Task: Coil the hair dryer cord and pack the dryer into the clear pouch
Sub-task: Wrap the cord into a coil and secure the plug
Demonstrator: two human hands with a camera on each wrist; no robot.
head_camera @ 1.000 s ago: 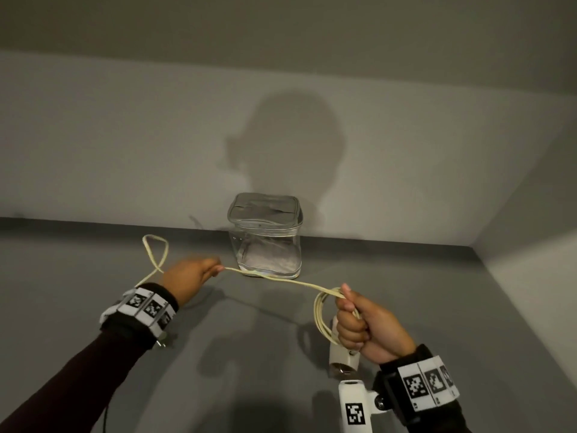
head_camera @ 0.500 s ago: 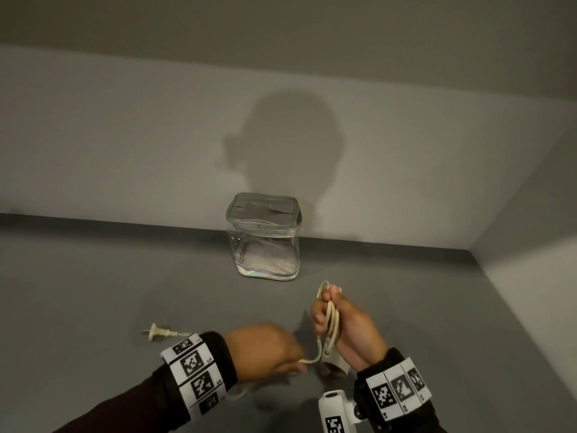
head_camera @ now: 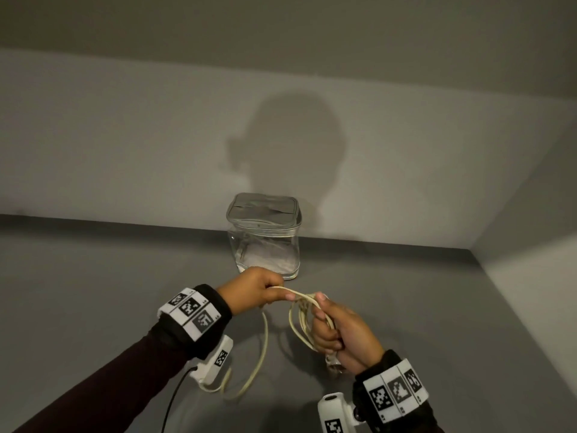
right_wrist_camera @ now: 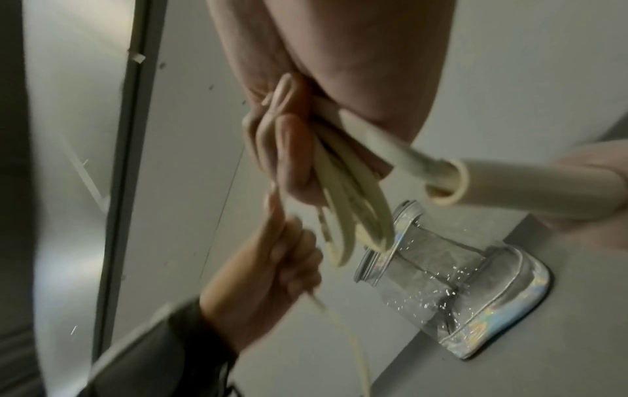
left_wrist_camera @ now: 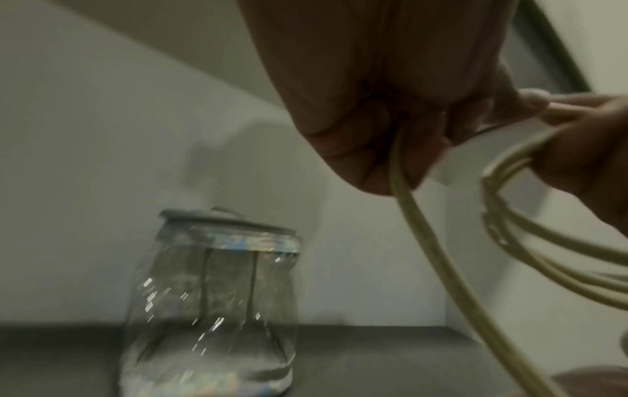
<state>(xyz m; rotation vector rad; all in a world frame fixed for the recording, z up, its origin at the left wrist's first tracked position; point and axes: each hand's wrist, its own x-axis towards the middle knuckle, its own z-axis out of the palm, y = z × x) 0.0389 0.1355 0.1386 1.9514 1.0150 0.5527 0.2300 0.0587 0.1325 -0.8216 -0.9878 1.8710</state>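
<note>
The cream cord [head_camera: 263, 354] runs in several loops [head_camera: 301, 323] through my right hand [head_camera: 323, 320], which grips the coil [right_wrist_camera: 343, 188] together with the hair dryer's handle [right_wrist_camera: 509, 182]. Only a bit of the dryer [head_camera: 333, 365] shows below that fist in the head view. My left hand [head_camera: 279, 293] pinches the cord right beside the right hand, and a slack length hangs from it down to the table. The plug end is hidden. The clear pouch [head_camera: 265, 245] stands upright just behind both hands, with its grey zip lid [left_wrist_camera: 217, 223] on top.
The grey table [head_camera: 93, 292] ends at a pale back wall [head_camera: 125, 135] and a right side wall [head_camera: 530, 276]; the pouch stands against the back wall. A black cable [head_camera: 175, 398] trails from my left wrist camera.
My left hand swung from far out on the left, down near the table front, then up to the right hand, carrying the cord with it. The coil in the right hand has grown.
</note>
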